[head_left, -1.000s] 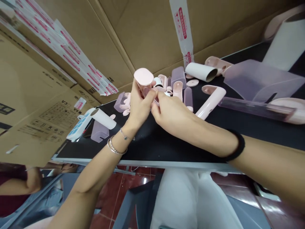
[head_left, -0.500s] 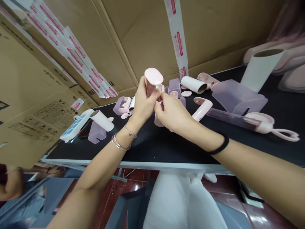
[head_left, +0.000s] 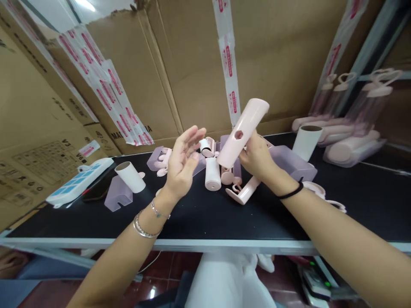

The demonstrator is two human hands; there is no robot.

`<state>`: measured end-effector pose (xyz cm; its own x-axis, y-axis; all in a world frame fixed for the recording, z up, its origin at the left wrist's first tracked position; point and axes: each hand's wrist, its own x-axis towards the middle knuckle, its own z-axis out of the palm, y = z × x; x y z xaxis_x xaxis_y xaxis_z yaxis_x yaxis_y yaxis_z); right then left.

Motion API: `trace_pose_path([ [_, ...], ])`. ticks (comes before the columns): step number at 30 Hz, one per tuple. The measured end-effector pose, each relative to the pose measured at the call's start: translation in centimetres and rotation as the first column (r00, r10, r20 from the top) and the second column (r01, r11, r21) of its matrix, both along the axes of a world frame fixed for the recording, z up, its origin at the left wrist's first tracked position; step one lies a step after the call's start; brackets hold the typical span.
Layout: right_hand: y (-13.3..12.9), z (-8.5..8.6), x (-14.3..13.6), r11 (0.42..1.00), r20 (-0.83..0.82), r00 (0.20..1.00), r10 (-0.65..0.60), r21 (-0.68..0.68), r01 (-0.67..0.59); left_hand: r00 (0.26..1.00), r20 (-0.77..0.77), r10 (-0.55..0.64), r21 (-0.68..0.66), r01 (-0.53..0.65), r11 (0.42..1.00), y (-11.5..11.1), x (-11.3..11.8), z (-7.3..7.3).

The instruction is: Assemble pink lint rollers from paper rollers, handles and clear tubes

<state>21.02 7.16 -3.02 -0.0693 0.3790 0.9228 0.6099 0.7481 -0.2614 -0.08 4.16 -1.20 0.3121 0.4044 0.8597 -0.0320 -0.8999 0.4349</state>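
Right grip [head_left: 258, 159] wrapped round one pink tube [head_left: 248, 121] | left grip [head_left: 180, 167] spread, empty | one blue-squared strip [head_left: 80, 182]

Above the worktop [head_left: 199, 222], the right hand [head_left: 257, 157] holds a tilted pink plastic piece [head_left: 250, 119]; the left hand [head_left: 180, 167] hovers near it, loosely cupped. A white-and-blue box [head_left: 80, 182] lies along the left edge; cardboard [head_left: 192, 64] stands behind the back edge.
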Motion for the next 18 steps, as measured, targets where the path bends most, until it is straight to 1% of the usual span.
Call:
trace_pose_path([
  [4,-0.8,0.0,-0.6,0.990,0.083,0.988,0.127,-0.070,-0.122,0.992,-0.129,0.008,-0.037,-0.013,0.999,-0.9,0.9,-0.3],
  [6,-1.1,0.0,-0.8,0.986,0.118,0.980,0.159,-0.076,-0.151,0.982,-0.187,0.038,-0.014,-0.041,0.999,-1.4,1.4,-0.3],
  [9,-1.2,0.0,-0.8,0.983,0.136,0.976,0.170,-0.093,-0.158,0.962,-0.249,0.115,0.041,-0.108,0.993,-1.9,1.8,-0.2],
  [11,-1.3,0.0,-0.8,0.984,0.148,0.977,0.156,-0.112,-0.140,0.949,-0.279,0.146,0.074,-0.131,0.989,-2.1,2.0,-0.2],
  [13,-1.5,0.0,-0.8,0.977,0.168,0.972,0.165,-0.164,-0.138,0.940,-0.302,0.156,0.093,-0.134,0.987,-2.1,2.1,-0.2],
  [15,-1.8,0.1,-1.0,0.959,0.164,0.964,0.210,-0.229,-0.170,0.938,-0.309,0.155,0.092,-0.132,0.987,-2.3,2.1,-0.2],
  [18,-2.3,0.2,-1.4,0.923,0.115,0.953,0.282,-0.303,-0.236,0.942,-0.302,0.146,0.062,-0.134,0.989,-2.7,2.3,-0.1],
])
